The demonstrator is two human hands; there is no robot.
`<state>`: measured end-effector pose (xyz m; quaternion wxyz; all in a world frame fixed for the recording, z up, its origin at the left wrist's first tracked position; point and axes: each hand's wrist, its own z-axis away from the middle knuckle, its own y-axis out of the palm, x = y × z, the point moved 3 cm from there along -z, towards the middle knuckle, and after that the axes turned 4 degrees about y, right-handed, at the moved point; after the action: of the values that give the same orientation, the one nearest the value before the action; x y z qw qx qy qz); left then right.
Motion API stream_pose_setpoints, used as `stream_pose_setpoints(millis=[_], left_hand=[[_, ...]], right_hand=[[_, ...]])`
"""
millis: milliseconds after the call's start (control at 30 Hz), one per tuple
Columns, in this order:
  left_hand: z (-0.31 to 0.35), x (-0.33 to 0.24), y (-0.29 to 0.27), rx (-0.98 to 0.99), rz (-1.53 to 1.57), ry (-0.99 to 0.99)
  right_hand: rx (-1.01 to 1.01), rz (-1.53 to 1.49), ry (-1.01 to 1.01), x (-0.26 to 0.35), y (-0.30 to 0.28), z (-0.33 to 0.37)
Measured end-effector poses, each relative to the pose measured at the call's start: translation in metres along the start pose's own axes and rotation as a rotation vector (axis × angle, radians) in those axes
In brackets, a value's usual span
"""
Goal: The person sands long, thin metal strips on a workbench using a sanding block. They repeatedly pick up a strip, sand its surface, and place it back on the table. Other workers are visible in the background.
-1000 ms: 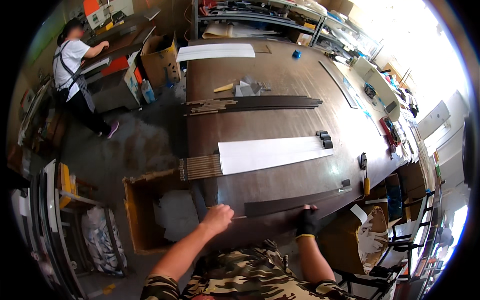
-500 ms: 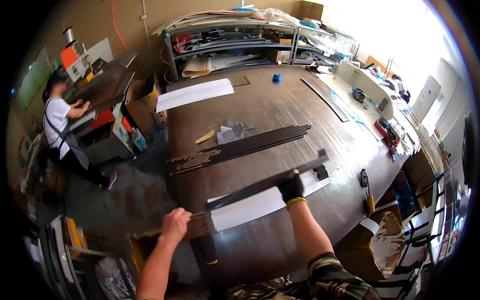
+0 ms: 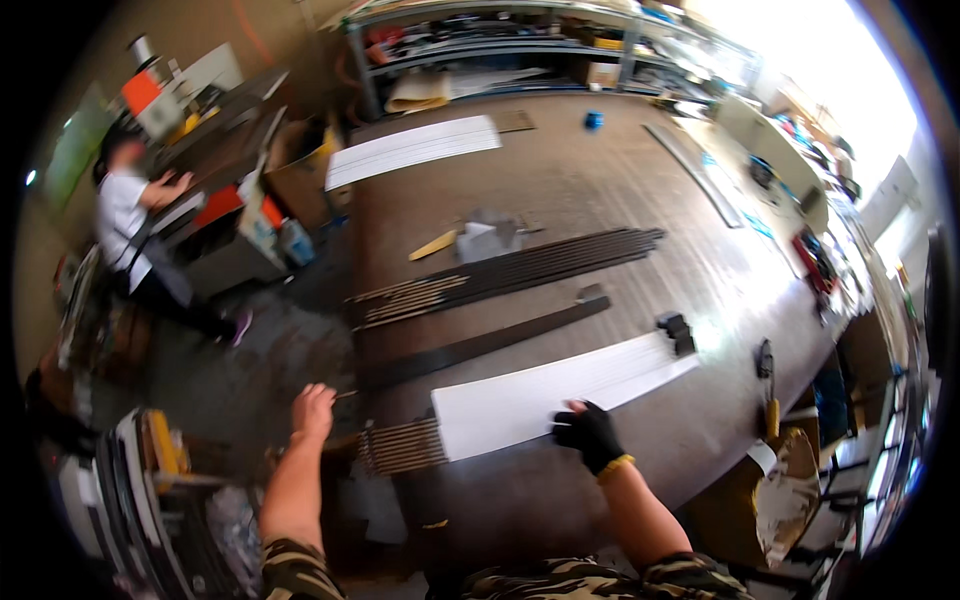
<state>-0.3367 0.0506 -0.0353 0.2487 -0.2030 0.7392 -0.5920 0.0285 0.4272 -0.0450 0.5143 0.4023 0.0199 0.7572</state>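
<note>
My bare left hand (image 3: 315, 410) is above the table's left edge, fingers closed together; a thin pale end shows beside its fingertips, too blurred to name. My right hand (image 3: 590, 435), in a black glove with a yellow cuff and bare fingertips, hovers at the near edge of a white sheet (image 3: 550, 395), fingers apart. Under the sheet lie narrow strips whose brown ends (image 3: 402, 447) stick out to the left; dark end pieces (image 3: 677, 333) show at its right. Beyond it lies a long dark flat strip (image 3: 490, 335), with a small block on its right end.
Farther back lie a bundle of dark strips (image 3: 520, 270), a yellow-handled scraper (image 3: 433, 246) and a white sheet stack (image 3: 415, 152). A yellow-handled tool (image 3: 770, 395) lies at the right edge. Cartons (image 3: 780, 500) stand at lower right. Another person (image 3: 130, 220) works at a machine on the left.
The dark flat strip has left my right hand and now lies beyond the white sheet. My right hand has come nearer; my left hand has moved left off the brown strip ends. The view has shifted.
</note>
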Motion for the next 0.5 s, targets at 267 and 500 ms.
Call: stream_pose_setpoints(millis=[267, 500], left_hand=[[0.127, -0.059, 0.026, -0.390, 0.749, -1.042], [0.158, -0.131, 0.068, -0.335, 1.675, -1.170]], right_hand=[[-0.017, -0.417, 0.053, -0.052, -0.069, 0.027], [0.060, -0.235, 0.135, -0.053, -0.016, 0.006]])
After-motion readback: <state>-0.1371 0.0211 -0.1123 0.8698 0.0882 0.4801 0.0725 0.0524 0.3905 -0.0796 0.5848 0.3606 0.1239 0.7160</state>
